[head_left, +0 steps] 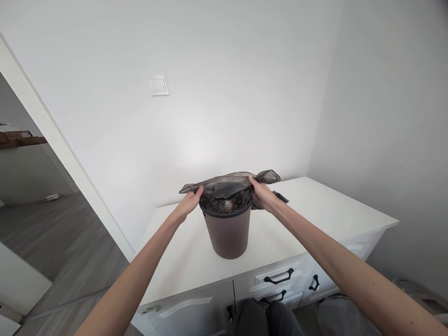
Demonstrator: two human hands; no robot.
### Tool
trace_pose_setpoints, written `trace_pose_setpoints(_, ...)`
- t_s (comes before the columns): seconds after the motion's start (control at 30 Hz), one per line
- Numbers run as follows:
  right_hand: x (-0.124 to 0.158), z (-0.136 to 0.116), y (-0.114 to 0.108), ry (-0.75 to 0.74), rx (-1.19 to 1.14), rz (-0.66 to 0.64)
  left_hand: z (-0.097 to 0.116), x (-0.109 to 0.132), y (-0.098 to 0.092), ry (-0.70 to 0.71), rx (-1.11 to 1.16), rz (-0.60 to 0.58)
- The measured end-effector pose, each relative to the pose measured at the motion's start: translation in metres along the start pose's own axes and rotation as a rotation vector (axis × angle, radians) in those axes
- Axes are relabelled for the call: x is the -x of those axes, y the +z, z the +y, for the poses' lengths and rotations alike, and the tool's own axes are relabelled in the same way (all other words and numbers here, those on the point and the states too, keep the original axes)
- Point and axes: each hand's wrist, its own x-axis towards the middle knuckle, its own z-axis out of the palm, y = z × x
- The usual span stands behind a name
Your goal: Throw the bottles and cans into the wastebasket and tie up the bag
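Note:
A brown trash can [229,235] with a dark rim stands upright on a white cabinet top. Inside it sits a thin, see-through black trash bag [227,184], its upper edge pulled up above the rim and bunched out to both sides. My left hand [191,200] pinches the bag at the left of the rim, thumb on top. At the right, my right hand [262,193] grips the bag's edge, with loose plastic hanging past the wrist. Crumpled contents show dimly in the can; I cannot make out what they are.
The white cabinet [315,210] stands against the wall, its drawers fitted with black handles [279,276]. A light switch [158,86] is on the wall behind. To the left, a doorway opens onto a grey wood floor [52,228]. My knees [264,319] are close to the cabinet front.

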Motion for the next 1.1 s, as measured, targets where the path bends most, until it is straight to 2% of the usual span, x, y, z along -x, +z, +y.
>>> trace_pose_setpoints(0.1,-0.011,-0.014,0.005,0.174,-0.075,0.120,0.007,0.000,0.005,0.021,0.017,0.025)
trace_pose_setpoints(0.17,-0.013,-0.024,0.010,0.164,-0.146,0.173,0.014,0.002,0.010,0.051,0.065,0.062)
trace_pose_setpoints(0.27,-0.011,-0.041,0.018,0.105,-0.322,0.181,0.028,0.006,0.019,0.110,0.226,0.138)
trace_pose_setpoints(0.33,-0.008,-0.051,0.023,0.090,-0.474,0.140,0.039,0.010,0.024,0.145,0.413,0.145)
trace_pose_setpoints(0.43,-0.003,-0.063,0.027,0.111,-0.651,0.019,0.052,0.016,0.030,0.189,0.738,0.055)
trace_pose_setpoints(0.53,0.002,-0.067,0.027,0.115,-0.712,-0.070,0.057,0.023,0.031,0.208,0.964,-0.030)
trace_pose_setpoints(0.73,-0.001,-0.074,0.033,0.072,-0.658,-0.242,0.068,0.034,0.031,0.150,1.024,-0.079)
trace_pose_setpoints(0.83,-0.009,-0.081,0.044,0.086,-0.591,-0.163,0.076,0.036,0.032,0.073,1.085,-0.051)
trace_pose_setpoints(1.0,-0.026,-0.086,0.060,0.143,-0.728,0.152,0.086,0.030,0.036,-0.032,1.181,0.115)
trace_pose_setpoints(1.1,-0.036,-0.087,0.065,0.146,-0.742,0.237,0.093,0.021,0.036,-0.043,1.160,0.138)
